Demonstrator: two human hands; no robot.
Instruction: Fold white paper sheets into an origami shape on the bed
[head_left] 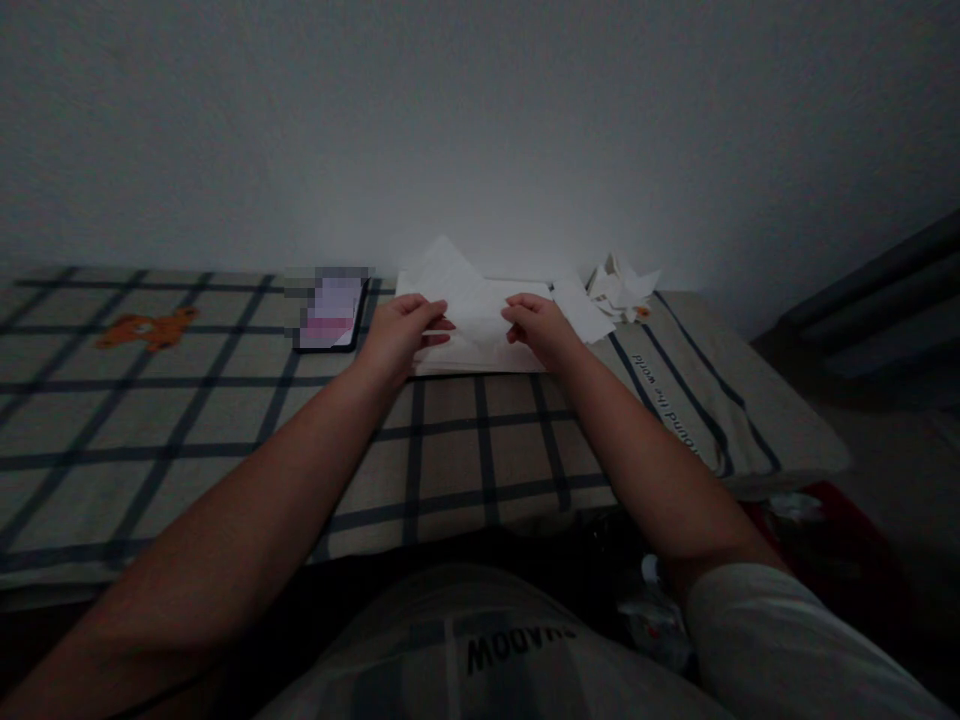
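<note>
While arms reach forward, both hands (472,330) pinch a white paper (469,295).

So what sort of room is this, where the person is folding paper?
Probably a dim bedroom: the checked bedsheet covers what looks like a mattress against a bare wall, and both hands hold a white paper sheet beside a phone.
</note>
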